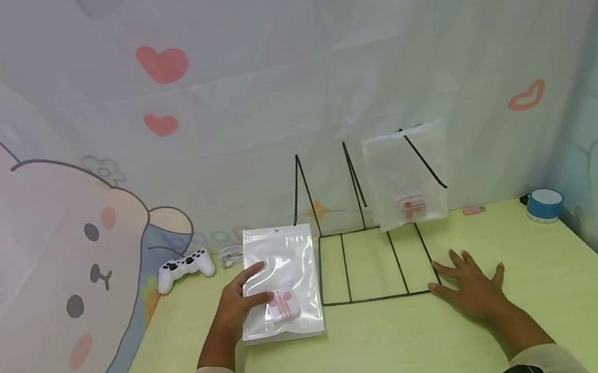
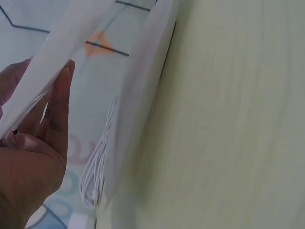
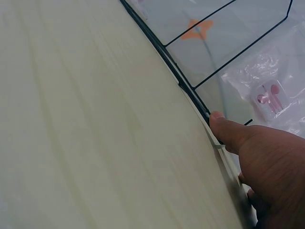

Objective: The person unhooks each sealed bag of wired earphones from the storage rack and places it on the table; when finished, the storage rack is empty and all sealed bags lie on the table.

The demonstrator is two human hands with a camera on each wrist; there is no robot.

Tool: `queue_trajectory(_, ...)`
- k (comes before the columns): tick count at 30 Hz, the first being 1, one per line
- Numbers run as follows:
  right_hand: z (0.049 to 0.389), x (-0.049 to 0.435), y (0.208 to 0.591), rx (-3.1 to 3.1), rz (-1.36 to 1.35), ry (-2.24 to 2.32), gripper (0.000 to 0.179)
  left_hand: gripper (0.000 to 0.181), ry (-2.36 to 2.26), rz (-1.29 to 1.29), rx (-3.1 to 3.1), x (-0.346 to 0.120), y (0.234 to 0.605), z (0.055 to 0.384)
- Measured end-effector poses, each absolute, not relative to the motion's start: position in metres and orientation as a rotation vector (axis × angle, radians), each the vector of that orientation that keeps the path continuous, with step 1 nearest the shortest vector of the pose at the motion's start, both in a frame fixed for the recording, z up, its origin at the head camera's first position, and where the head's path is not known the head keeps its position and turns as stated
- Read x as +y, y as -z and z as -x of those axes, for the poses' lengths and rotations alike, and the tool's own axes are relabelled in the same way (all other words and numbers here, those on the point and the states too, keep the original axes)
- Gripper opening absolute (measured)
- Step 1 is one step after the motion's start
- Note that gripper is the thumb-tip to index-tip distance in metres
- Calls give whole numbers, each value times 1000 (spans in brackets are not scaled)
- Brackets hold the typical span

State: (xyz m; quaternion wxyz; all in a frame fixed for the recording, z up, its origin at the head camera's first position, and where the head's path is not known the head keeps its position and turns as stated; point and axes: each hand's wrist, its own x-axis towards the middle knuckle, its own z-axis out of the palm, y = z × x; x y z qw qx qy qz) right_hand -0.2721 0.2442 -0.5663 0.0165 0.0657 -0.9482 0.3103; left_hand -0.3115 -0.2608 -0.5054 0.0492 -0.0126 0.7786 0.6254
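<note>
My left hand [image 1: 233, 304] holds a glossy white zip bag [image 1: 290, 259] by its left side, thumb across the front. Behind the bag's lower front shows a small packet of pink earphones [image 1: 282, 304]. In the left wrist view, the fingers [image 2: 58, 114] lie on the far side of the bag's edge. To the right, my right hand [image 1: 475, 290] spreads its fingers at the front right corner of a black wire rack [image 1: 375, 298]; its thumb [image 3: 228, 131] touches the rack's edge. A second zip bag [image 1: 383, 180] with pink earphones hangs on the rack's right prong.
Behind the held bag are a white game controller [image 1: 185, 268] and a coiled white cable [image 1: 230, 256]. A pink eraser-like block [image 1: 471, 210] and a round blue-and-white container [image 1: 545, 205] sit at the back right. A printed cloth backdrop [image 1: 260, 88] rises behind the pale table [image 1: 390, 354].
</note>
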Motion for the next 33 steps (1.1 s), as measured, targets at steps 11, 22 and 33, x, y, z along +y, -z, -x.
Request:
queue_trajectory(11, 271, 244, 566, -2961, -196, -960, 76, 80, -1799, 135, 2426, -309, 512, 315)
queue_trajectory(22, 270, 243, 566, -2960, -196, -965, 75, 83, -1748, 127, 2453, -345, 513, 317)
queue_trajectory(33, 272, 244, 566, -2957, -201, -966, 77, 83, -1599, 101, 2509, -377, 507, 315)
